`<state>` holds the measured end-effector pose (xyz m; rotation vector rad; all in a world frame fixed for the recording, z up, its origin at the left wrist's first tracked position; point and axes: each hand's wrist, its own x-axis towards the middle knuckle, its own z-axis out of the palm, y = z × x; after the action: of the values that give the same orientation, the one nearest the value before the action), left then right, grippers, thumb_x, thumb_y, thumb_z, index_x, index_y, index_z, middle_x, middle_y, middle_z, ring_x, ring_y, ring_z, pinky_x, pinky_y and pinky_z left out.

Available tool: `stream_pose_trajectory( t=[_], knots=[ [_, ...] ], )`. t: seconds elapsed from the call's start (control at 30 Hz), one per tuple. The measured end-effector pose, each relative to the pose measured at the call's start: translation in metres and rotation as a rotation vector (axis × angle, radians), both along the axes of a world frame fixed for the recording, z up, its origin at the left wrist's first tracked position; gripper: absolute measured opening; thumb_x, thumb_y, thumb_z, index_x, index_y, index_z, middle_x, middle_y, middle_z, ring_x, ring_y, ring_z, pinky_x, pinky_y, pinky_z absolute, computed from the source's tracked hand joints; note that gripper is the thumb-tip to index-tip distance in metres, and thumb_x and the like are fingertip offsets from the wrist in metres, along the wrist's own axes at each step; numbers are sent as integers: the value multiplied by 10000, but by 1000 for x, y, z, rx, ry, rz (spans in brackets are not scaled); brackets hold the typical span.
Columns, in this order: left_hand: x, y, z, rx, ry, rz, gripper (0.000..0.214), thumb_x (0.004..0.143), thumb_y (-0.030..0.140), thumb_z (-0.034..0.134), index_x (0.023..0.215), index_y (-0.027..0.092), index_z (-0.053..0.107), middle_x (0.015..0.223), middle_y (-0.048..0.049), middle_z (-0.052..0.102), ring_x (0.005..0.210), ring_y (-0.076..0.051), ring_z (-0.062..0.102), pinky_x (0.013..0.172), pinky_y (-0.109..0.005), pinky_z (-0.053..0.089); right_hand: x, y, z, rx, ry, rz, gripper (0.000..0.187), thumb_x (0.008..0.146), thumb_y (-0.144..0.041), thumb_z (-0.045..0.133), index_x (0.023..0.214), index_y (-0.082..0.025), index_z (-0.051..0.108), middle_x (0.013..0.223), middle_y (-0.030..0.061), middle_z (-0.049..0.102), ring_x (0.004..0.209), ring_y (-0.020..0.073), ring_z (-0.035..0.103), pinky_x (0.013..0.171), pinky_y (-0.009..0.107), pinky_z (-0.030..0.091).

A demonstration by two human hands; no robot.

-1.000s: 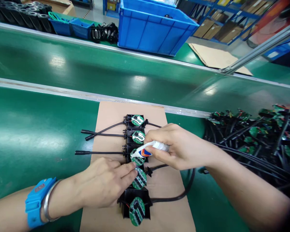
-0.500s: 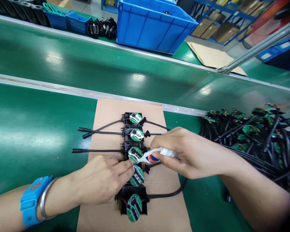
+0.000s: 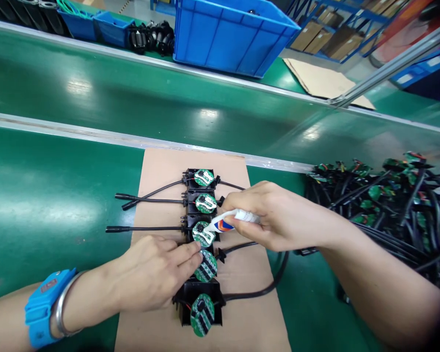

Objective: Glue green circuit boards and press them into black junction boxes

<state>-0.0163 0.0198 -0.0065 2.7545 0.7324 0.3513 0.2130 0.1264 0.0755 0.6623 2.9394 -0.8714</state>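
Observation:
My right hand grips a white glue tube with an orange and blue label. Its nozzle tip is at the third round green circuit board from the back, where a white glue line shows. My left hand lies with fingers stretched out, fingertips at the near edge of that board and beside the fourth circuit board. The two far boards, including the farthest circuit board, carry white glue strips. The nearest circuit board shows no white glue and tilts out of its black housing.
The housings stand in a row on a cardboard sheet, with black cables sticking out sideways. A pile of cabled boards lies at the right. Beyond the metal rail stand a large blue crate and small blue bins.
My right hand has moved the tube's nozzle up and left across the third board, and more white glue lies there now. My left hand has stayed nearly in place.

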Motion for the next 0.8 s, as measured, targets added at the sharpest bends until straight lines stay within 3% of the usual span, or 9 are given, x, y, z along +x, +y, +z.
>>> stream_pose_trajectory(
  t=[0.33, 0.47, 0.63, 0.8],
  knots=[
    [0, 1, -2, -26, -2, 8, 416, 846, 122, 430, 1246, 84, 536, 1292, -120, 592, 949, -252, 670, 734, -378, 594, 8, -8, 3, 5, -3, -39, 122, 851, -145, 465, 811, -166, 579, 622, -16, 532, 520, 93, 418, 525, 229, 300],
    [-1, -1, 9, -68, 5, 16, 422, 822, 128, 448, 1231, 94, 545, 1272, -119, 607, 950, -247, 668, 741, -371, 587, 18, -19, 10, 13, 106, -111, 86, 860, -155, 501, 845, -181, 581, 627, -34, 552, 506, 73, 428, 517, 205, 309],
    [-4, -21, 31, -198, 61, 1, 390, 815, 144, 474, 1192, 138, 574, 1193, -106, 654, 927, -223, 672, 738, -322, 576, 18, -38, 6, -31, 205, -96, 95, 880, -182, 488, 821, -183, 562, 607, -39, 527, 495, 71, 403, 509, 204, 304],
    [-3, -46, 28, -218, 44, -40, 459, 831, 168, 467, 1285, 114, 506, 1310, -100, 579, 1089, -274, 602, 901, -384, 534, 5, -55, -8, -32, 120, -29, 171, 919, -225, 410, 849, -171, 556, 639, 1, 540, 558, 112, 445, 553, 246, 312]
  ],
)
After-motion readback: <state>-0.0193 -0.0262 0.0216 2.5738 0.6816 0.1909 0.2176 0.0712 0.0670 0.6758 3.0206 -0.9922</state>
